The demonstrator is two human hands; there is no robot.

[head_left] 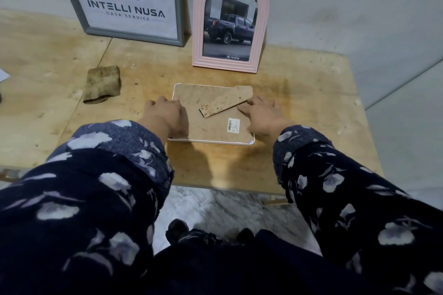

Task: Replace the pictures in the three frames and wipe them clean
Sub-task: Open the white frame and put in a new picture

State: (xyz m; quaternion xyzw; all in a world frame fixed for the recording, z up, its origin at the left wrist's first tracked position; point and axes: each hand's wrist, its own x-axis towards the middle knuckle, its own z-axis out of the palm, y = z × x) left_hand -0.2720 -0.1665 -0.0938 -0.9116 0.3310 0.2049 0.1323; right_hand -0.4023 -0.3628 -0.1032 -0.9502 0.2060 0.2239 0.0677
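We wear loose dark navy fabric sleeves (100, 187) printed with pale lavender-white flowers and thin stems, cuffs rolled back in a lighter speckled blue; both hands are bare.

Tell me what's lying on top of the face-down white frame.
On the white frame's brown backing lie its fold-out stand and a barcode sticker. The left hand and right hand rest on its sides. Any picture underneath is hidden.
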